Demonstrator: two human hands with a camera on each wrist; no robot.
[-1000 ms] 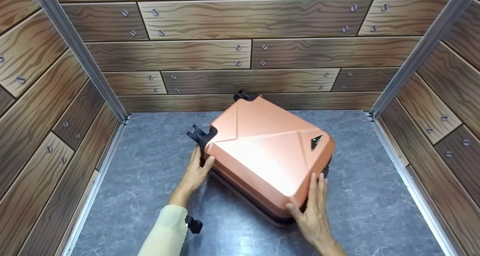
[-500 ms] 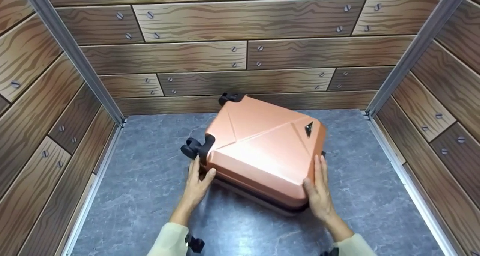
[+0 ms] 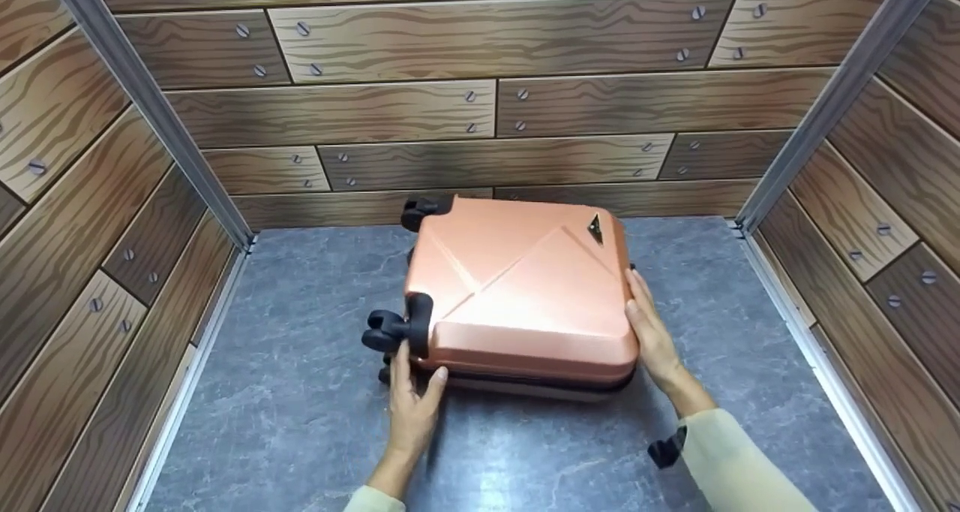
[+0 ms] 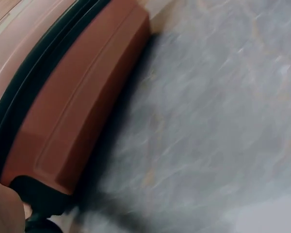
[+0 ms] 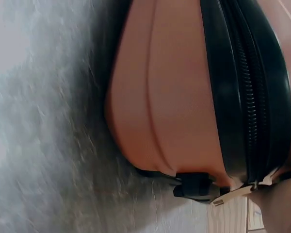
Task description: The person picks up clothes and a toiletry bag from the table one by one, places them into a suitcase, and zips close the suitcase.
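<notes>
A salmon-pink hard-shell suitcase [image 3: 517, 272] with ridged panels lies flat on the grey marbled floor [image 3: 300, 437], its wheeled end towards nine o'clock; taking the suitcase as the dial's centre, one black plastic wheel [image 3: 384, 330] juts out between eight and nine o'clock, another black caster [image 3: 415, 215] between ten and eleven, and a small dark triangular badge [image 3: 595, 229] sits between one and two.

The left hand [image 3: 412, 414] is at half past seven, thumb spread well away from straight fingers; its fingertips touch the corner just below the nearer wheel, and the thumb rests at the suitcase's lower edge. The right hand [image 3: 652, 339] is between three and four o'clock, its fingers extended along the end of the shell — laid against it rather than wrapped round it; beyond it, towards four, are a black strapped device [image 3: 666, 448] and a pale sleeve [image 3: 742, 459].

The right wrist view shows a black zip band [image 5: 250, 97] circling the shell, with a small black fitting [image 5: 196, 184] at six o'clock in that view.

A plank-patterned back wall [image 3: 480, 110] stands at twelve, near the farther caster; grey metal posts [image 3: 150, 106] rise at ten and two.
</notes>
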